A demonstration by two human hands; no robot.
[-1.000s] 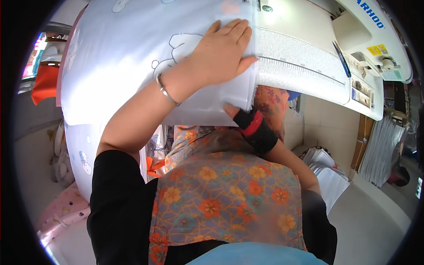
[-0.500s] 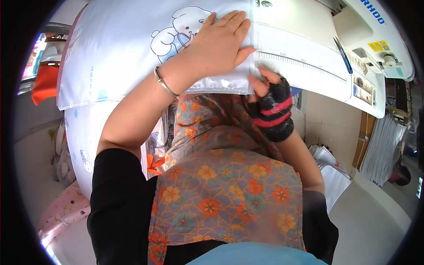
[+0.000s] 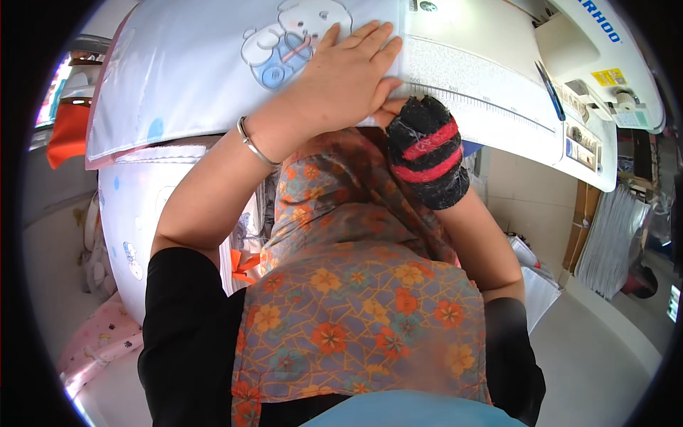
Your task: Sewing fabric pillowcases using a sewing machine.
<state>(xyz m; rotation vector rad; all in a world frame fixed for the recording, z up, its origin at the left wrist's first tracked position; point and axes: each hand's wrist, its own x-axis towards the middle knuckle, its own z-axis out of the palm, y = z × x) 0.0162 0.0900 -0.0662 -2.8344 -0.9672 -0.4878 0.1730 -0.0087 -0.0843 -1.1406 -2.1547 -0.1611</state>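
Leftmost in my feed, an orange cloth (image 3: 65,139) hangs near the rim, with a pink cloth (image 3: 107,334) lower down. Next comes the white printed sheet (image 3: 178,64), spread over the table (image 3: 477,32), its right edge beside the ruler strip (image 3: 491,117); another sheet (image 3: 135,206) hangs below it. The left hand (image 3: 348,75) lies palm down near that edge, fingers spread wide. Just below its thumb I find the right hand (image 3: 425,151), gloved in black and red, at the near corner; its fingertips are partly hidden, so I cannot tell whether they pinch anything. I judge the laying-flat mostly done, the corner unfinished; stitching I can't make out. Further right, a thin blue tool (image 3: 551,92) and the sewing machine (image 3: 629,75) stand untouched.
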